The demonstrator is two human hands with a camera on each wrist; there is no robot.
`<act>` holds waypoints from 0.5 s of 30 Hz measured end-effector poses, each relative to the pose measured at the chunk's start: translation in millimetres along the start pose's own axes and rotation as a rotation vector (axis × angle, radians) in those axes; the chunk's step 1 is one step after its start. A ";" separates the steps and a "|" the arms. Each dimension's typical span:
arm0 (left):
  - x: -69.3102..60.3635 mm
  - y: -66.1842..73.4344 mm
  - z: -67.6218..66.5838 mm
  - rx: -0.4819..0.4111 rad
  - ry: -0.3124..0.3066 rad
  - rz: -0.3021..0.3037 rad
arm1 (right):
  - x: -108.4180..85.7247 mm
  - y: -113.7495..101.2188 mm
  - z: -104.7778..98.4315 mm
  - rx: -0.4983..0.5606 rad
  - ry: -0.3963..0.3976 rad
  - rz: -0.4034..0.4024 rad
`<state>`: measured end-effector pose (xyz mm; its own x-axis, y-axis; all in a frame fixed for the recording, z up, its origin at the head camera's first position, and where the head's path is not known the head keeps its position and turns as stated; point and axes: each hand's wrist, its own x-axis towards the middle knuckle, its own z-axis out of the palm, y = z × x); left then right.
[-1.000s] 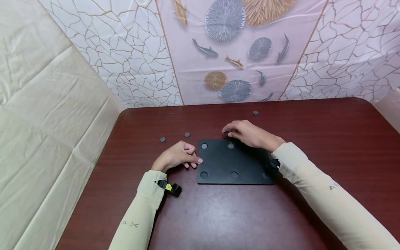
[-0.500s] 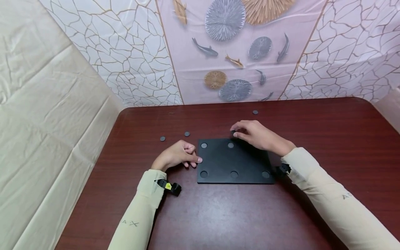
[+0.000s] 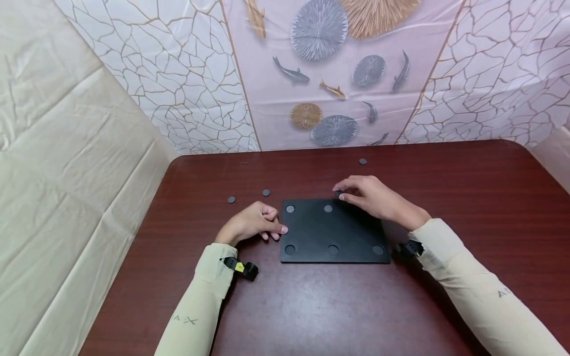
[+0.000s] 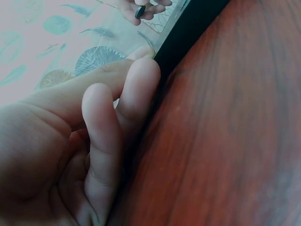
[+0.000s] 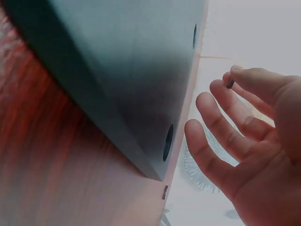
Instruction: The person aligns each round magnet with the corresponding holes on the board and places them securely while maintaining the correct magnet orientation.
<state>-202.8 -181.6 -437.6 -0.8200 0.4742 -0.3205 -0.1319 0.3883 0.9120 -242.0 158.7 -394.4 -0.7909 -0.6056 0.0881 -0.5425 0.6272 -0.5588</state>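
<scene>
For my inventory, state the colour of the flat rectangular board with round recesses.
The flat rectangular board is black, seen best in the head view.

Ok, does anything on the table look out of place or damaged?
No spill or damage shows. One loose disc looks slightly stray: it lies near the far edge of the table, apart from the two discs farther left.
</scene>
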 end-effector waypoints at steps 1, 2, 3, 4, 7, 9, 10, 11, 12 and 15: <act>-0.1 0.1 0.1 0.000 0.001 0.001 | -1.5 -0.1 -0.7 0.000 0.003 0.001; -0.2 0.1 0.1 -0.001 0.003 0.001 | -2.8 -0.1 -1.5 -0.002 0.006 0.003; -0.4 0.3 0.1 0.000 0.004 0.002 | -4.1 0.0 -2.3 -0.002 0.009 0.001; -0.4 0.3 0.1 0.000 0.005 0.003 | -5.4 -0.5 -3.2 -0.001 0.012 0.004; -0.5 0.8 0.0 0.000 0.009 0.001 | -9.0 -0.4 -5.6 -0.009 0.026 0.005; -0.8 0.9 0.2 0.002 0.009 0.000 | -11.6 -0.2 -6.7 -0.020 0.038 0.004; -0.7 0.9 0.3 0.002 0.008 -0.001 | -13.0 0.1 -7.1 -0.024 0.045 0.007; -0.6 1.0 0.4 0.002 0.008 -0.001 | -14.5 1.0 -7.3 -0.030 0.051 0.008; -0.6 0.9 0.5 0.002 0.008 -0.002 | -16.2 1.7 -7.5 -0.036 0.055 0.011; -0.9 0.4 0.2 0.002 0.006 -0.005 | -21.5 4.7 -8.2 -0.042 0.052 0.031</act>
<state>-202.0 -181.7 -437.0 -0.8229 0.4670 -0.3238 -0.1350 0.3929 0.9096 -229.8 178.7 -392.2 -0.8207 -0.5598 0.1143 -0.5278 0.6660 -0.5271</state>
